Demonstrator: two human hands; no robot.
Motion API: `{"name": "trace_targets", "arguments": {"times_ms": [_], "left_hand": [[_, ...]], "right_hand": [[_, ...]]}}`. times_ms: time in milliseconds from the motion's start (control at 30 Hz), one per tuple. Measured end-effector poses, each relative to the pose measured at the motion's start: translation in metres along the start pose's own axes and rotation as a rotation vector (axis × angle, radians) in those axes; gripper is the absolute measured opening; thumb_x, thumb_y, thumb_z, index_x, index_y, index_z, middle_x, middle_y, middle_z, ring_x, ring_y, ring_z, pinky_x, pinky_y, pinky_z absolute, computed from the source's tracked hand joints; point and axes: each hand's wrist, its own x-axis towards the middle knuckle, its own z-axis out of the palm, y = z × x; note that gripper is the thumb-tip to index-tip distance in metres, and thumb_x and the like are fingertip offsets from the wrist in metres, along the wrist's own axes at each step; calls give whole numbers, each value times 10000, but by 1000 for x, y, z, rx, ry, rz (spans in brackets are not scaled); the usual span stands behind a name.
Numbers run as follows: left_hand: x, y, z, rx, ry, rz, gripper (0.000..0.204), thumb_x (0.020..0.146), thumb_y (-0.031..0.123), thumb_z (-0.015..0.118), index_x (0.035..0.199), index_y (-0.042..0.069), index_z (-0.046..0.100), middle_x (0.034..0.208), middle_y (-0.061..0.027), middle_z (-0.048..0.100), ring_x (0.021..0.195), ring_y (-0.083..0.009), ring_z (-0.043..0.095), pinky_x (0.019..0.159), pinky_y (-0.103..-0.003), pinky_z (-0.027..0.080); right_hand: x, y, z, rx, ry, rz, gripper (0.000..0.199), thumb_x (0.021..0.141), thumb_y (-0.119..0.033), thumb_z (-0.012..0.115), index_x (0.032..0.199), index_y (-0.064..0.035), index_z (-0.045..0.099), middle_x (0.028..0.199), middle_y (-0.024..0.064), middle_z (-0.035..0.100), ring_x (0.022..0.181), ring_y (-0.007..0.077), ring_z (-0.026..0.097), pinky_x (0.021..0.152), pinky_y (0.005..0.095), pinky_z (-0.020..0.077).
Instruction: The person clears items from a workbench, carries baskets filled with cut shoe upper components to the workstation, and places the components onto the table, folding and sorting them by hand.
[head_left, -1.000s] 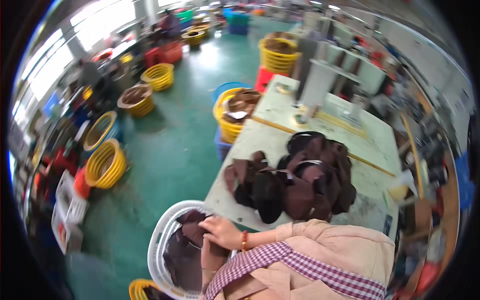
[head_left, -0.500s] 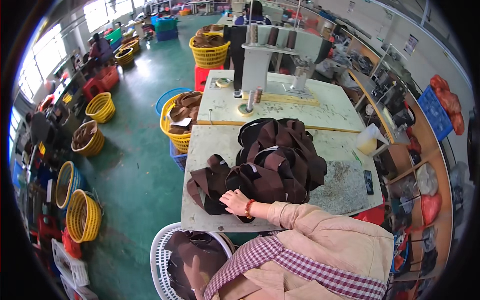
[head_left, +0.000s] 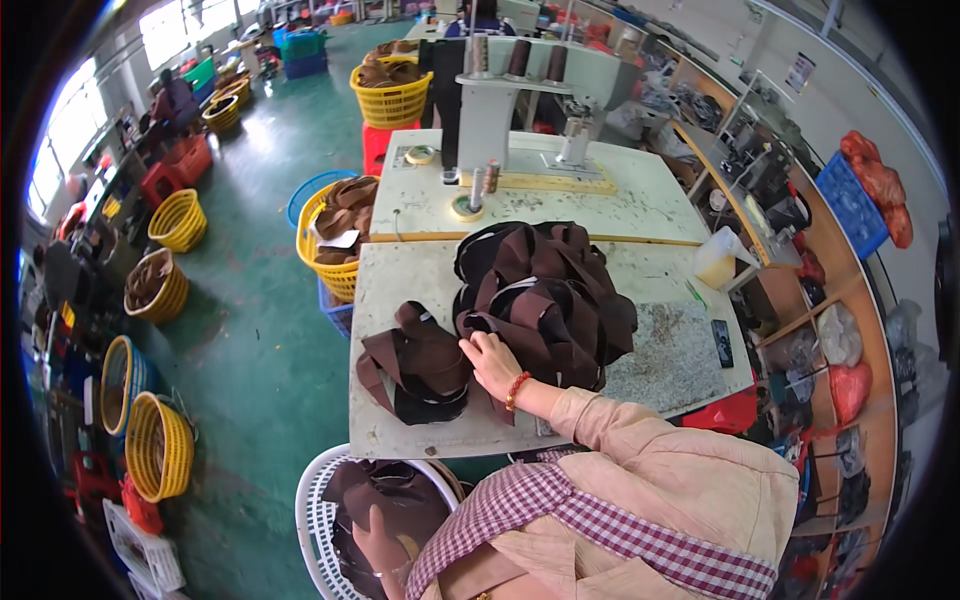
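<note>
1. White laundry-style basket (head_left: 312, 520), at 7 o'clock, nearest to me, below the tabletop edge. It is filled with dark brown fabric pieces (head_left: 365, 490).

2. My left hand (head_left: 380, 545), inside that basket, lies on the brown pieces. My grip here is partly hidden by my own sleeve; I cannot tell whether it is clenched or released.

3. My right hand (head_left: 492, 362), near the centre, wears a red bead bracelet (head_left: 514, 389) at the wrist. The fingers rest spread on brown fabric at the seam between two piles. The grip is released, pressing rather than grasping.

4. Small pile of brown pieces (head_left: 418, 362), at 9 o'clock of my right hand, touching it, on the near part of the tabletop (head_left: 400, 435).

5. Large heap of brown pieces (head_left: 545, 295), at 1 o'clock of my right hand, touching it, some edged with pale trim.

6. Dark phone-like slab (head_left: 722, 342), at 3 o'clock, near the tabletop's right edge.

7. Yellow basket (head_left: 325, 245) of brown pieces, at 10 o'clock, on the green floor (head_left: 250, 340) beside the tabletop.

8. Sewing machine (head_left: 500, 95) with thread cones, at 12 o'clock, on the far tabletop.

9. Further yellow baskets (head_left: 160, 445), at 8 to 10 o'clock, well apart across the floor.
</note>
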Motion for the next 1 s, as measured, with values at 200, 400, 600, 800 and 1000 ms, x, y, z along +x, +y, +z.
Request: {"name": "trace_targets", "arguments": {"times_ms": [200,400,600,800,1000], "left_hand": [[5,8,25,-35,33,-10,333,912,252,524,1098,-24,548,999,-94,609,869,-186,599,739,-287,491],[37,-14,30,-113,-82,-162,257,898,172,549,1073,-17,567,968,-54,613,843,-142,593,739,-269,483],[47,-34,44,-173,-99,-193,239,879,124,574,1069,-20,566,983,-63,623,845,-132,596,748,-265,485],[58,-28,69,-102,-240,-183,239,881,149,575,1042,-29,572,948,-61,627,815,-130,604,720,-259,494],[106,-46,83,-162,-402,-204,223,911,184,532,1032,2,572,926,-40,621,806,-113,597,702,-254,489]], "right_hand": [[3,18,1,149,79,240,647,639,-29,685,1229,-73,425,1138,175,427,1022,357,484,837,396,445],[12,82,-9,928,-100,439,352,728,7,561,1078,18,602,956,94,651,873,161,602,783,269,470],[16,45,-102,1520,-251,753,257,892,-158,561,1096,-4,587,1007,31,624,867,91,585,767,222,474],[38,12,-152,1417,-495,363,287,912,-172,542,1125,19,561,1012,19,615,848,87,586,748,222,481],[85,-59,-154,1303,-928,-243,297,875,-77,542,1155,21,525,972,49,617,771,91,587,650,234,493]]}}
